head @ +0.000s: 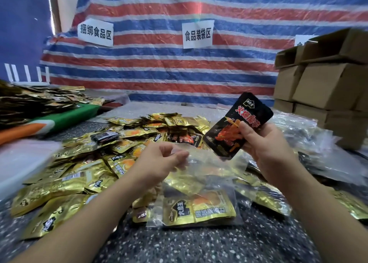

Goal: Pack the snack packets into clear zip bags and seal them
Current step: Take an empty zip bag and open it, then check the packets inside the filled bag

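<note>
In the head view, a clear zip bag (201, 175) hangs at the lower centre of the frame, thin and crinkled, its top edge pinched between the thumb and curled fingers of the left hand (159, 159). Inside its lower part sit flat gold packets (197, 209) with shiny foil faces and an orange picture, resting against the speckled grey table (199, 246). Right of centre, the right hand (262, 141) grips a black packet (237, 125) by its lower right side, thumb laid across the front; the packet is a glossy rounded rectangle with red lettering, tilted and held up just above the bag's mouth. Behind the hands, across the middle of the frame, a loose heap of snack packets (111, 143) spreads over the table, mostly gold foil with a few black ones among them. At the left edge a white plastic tub (22, 163) shows blurred; what it holds cannot be told. A second heap of gold packets lies on a green and orange sheet (65, 119) at the upper left. Crumpled clear bags (302, 135) lie at the right, below stacked brown cardboard boxes (322, 83). A red, white and blue striped tarp (159, 67) with white paper signs (197, 34) fills the background.
</note>
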The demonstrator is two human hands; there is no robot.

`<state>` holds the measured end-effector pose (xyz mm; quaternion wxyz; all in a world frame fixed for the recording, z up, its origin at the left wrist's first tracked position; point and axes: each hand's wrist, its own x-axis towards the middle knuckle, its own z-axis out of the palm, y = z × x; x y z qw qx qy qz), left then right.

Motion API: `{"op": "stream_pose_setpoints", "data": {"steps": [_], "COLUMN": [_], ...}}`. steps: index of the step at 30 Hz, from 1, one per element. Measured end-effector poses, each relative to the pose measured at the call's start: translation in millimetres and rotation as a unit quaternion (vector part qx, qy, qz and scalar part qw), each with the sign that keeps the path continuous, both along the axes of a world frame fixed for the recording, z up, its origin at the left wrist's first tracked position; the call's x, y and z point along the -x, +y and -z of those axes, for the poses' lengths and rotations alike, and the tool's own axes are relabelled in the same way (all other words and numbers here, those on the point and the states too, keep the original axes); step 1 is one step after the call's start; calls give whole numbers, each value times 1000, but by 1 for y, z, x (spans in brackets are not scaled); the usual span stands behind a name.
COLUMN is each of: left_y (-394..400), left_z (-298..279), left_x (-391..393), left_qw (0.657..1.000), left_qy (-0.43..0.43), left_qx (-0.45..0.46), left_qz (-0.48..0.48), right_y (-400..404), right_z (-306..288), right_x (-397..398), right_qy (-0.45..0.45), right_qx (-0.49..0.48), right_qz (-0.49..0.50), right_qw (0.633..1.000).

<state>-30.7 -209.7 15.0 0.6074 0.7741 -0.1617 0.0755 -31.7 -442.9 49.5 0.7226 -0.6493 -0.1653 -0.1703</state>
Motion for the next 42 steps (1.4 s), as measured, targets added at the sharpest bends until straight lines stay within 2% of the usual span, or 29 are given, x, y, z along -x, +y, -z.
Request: {"op": "stream_pose_setpoints", "data": {"steps": [5,10,16,23,28,30,33,36,40,42], "left_y": [-1,-1,-1,0,0,0,1,1,0,-1], "left_z": [-3,-3,-3,-2,-2,-1,-1,-1,-1,-1], "left_x": [2,1,0,0,-1,-1,-2,-2,-2,-1], "left_qw": [1000,1000,1000,1000,1000,1000,1000,1000,999,999], "left_qy": [-1,0,0,-4,-5,-6,-9,-11,-11,-12], "left_qx": [10,2,4,3,7,9,15,27,33,33], "left_qz": [3,4,-6,-4,5,7,6,7,5,4], "right_y": [0,-4,-2,-4,-6,-5,-3,-3,-3,-2], "right_z": [6,5,7,5,5,5,9,10,8,8], "right_x": [-1,-4,-1,1,-4,-5,-4,1,8,9], "right_qy": [-23,-29,-28,-40,-44,-48,-39,-25,-20,-12], "right_qx": [61,-35,71,46,-56,-58,-7,105,200,253], "right_qz": [25,-22,-10,16,-31,-40,-36,-15,-82,-79], "right_qw": [998,999,997,998,997,996,999,994,976,964]}}
